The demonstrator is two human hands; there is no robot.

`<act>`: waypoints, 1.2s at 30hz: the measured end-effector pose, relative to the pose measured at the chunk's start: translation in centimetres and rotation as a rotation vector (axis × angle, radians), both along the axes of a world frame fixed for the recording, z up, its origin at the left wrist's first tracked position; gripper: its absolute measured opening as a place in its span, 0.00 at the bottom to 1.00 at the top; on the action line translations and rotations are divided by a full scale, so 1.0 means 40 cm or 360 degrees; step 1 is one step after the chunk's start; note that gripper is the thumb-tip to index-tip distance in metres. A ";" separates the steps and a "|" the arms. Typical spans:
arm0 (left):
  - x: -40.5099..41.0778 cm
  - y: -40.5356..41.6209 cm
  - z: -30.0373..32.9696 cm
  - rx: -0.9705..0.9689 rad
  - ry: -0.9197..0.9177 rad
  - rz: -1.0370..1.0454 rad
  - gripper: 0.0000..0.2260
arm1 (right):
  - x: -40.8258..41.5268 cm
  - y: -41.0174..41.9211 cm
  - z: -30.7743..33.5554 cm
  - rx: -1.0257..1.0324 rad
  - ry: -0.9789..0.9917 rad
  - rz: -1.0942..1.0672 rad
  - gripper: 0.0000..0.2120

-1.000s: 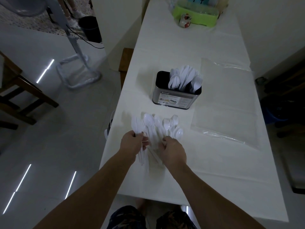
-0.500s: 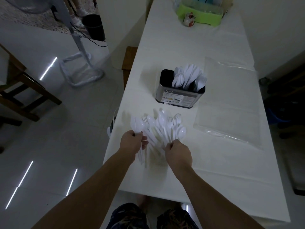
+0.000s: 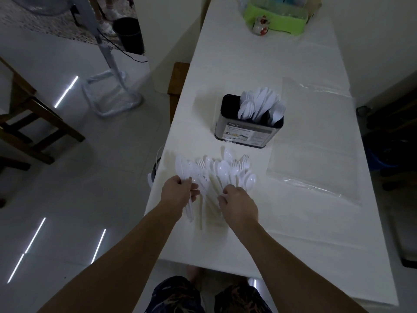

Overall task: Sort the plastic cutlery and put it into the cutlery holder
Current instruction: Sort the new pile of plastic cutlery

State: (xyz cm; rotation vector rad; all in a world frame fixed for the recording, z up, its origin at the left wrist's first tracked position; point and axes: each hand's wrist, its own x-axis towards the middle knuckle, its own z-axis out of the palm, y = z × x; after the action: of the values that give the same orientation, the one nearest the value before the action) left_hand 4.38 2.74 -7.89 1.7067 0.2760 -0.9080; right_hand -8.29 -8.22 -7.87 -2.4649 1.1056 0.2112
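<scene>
White plastic cutlery (image 3: 216, 172) fans between left hand (image 3: 178, 193) and right hand (image 3: 240, 205).

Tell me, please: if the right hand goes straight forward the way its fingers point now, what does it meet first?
Probably the loose pile of cutlery, which the right hand already touches; beyond it, the cutlery holder.

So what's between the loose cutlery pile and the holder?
Head view: only bare white tablecloth between the pile and the holder; one spoon tip reaches nearly to its base.
</scene>
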 end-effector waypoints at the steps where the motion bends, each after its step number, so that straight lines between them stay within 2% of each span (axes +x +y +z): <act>1: 0.002 0.002 -0.001 0.0001 -0.0003 0.0003 0.06 | 0.001 0.005 -0.001 0.0003 0.0013 0.0010 0.10; 6: 0.007 0.009 0.004 0.0013 0.0007 0.0030 0.07 | 0.000 0.034 0.000 -0.0028 -0.0025 -0.0014 0.11; 11: 0.009 0.017 0.005 0.0018 -0.0003 0.0037 0.08 | 0.011 0.065 0.005 0.0085 0.0026 0.0062 0.15; 16: 0.019 0.032 0.004 0.0029 -0.0027 0.0082 0.07 | 0.015 0.070 0.009 0.0056 0.0018 -0.0055 0.09; 20: 0.021 0.042 0.006 0.0022 -0.0006 0.0121 0.06 | 0.000 0.057 0.006 -0.0009 0.0021 -0.0189 0.11; 27: 0.002 0.047 0.000 0.0046 0.0020 0.0093 0.06 | -0.031 0.028 0.010 0.0059 0.0026 -0.0413 0.11; 30: -0.006 0.046 -0.002 0.0038 0.0027 0.0102 0.06 | -0.037 0.041 0.017 0.0031 -0.0049 -0.0313 0.13; 32: -0.010 0.046 -0.003 0.0049 0.0023 0.0091 0.07 | -0.034 0.055 0.014 0.0015 -0.0080 -0.0110 0.14; 34: -0.013 0.047 -0.004 0.0060 0.0012 0.0087 0.07 | -0.028 0.065 0.003 0.0016 -0.0006 0.0081 0.15; 36: -0.014 0.049 -0.005 0.0069 0.0007 0.0091 0.07 | -0.019 0.068 -0.001 0.0032 0.0068 0.0098 0.12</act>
State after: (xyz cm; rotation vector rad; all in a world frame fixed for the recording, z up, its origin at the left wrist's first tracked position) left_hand 3.81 4.69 -8.09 1.7282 0.3482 -0.8694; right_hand -9.04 -5.51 -7.92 -2.4891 1.0408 0.2936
